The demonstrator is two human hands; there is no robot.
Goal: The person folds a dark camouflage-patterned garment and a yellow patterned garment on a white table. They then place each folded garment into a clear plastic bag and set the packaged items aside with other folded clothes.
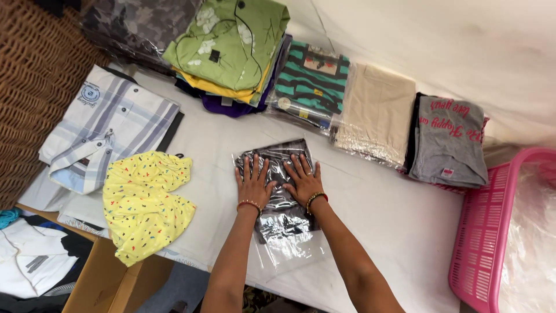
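Left hand (pixel 253 182) and right hand (pixel 303 181) flat on clear-bagged dark garment (pixel 278 159), yellow shirt (pixel 145 203) nearby

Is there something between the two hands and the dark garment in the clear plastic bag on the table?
Only the bag's own clear film. The left hand and right hand both lie flat on the bagged dark garment, pressing it onto the white table. No other item sits between them and the bag.

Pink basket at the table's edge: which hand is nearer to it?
Right. The right hand presses the clear-bagged dark garment on the side toward the pink basket; the left hand lies beside it, farther away.
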